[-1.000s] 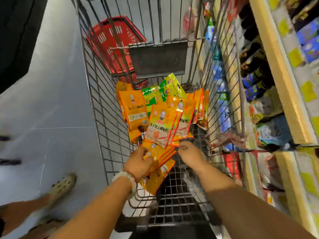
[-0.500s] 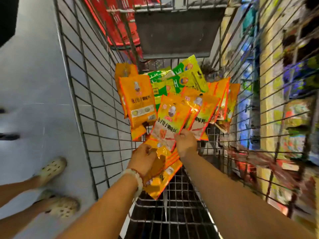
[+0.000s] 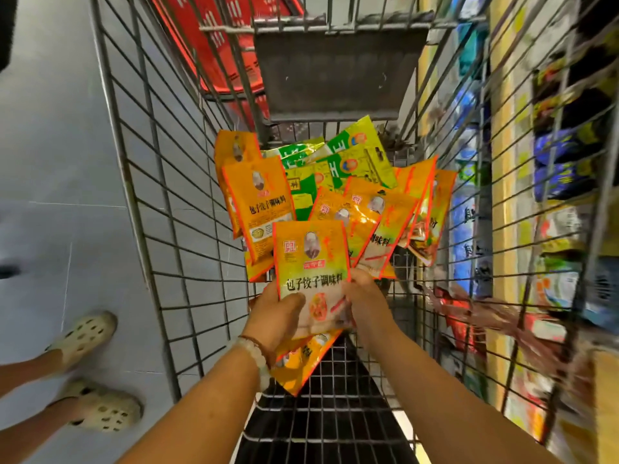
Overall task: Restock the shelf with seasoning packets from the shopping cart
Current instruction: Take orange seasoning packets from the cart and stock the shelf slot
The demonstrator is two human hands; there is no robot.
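Inside the wire shopping cart (image 3: 160, 202) lies a pile of orange seasoning packets (image 3: 258, 202) with a few green ones (image 3: 355, 152) behind. My left hand (image 3: 278, 316) grips a stack of orange packets (image 3: 311, 272), thumb across the front one, more of them sticking out below the wrist. My right hand (image 3: 361, 296) pinches the right edge of the top packet in that stack. Both hands are low in the cart, just in front of the pile.
Store shelves (image 3: 502, 195) full of blurred packaged goods run along the right of the cart. A red basket (image 3: 214, 38) sits beyond the cart's far end. Another person's feet in pale clogs (image 3: 87, 336) stand on the grey floor at left.
My right hand pulled an orange packet from the pile and brought it onto the stack in my left hand. The view moved closer and lower into the cart.
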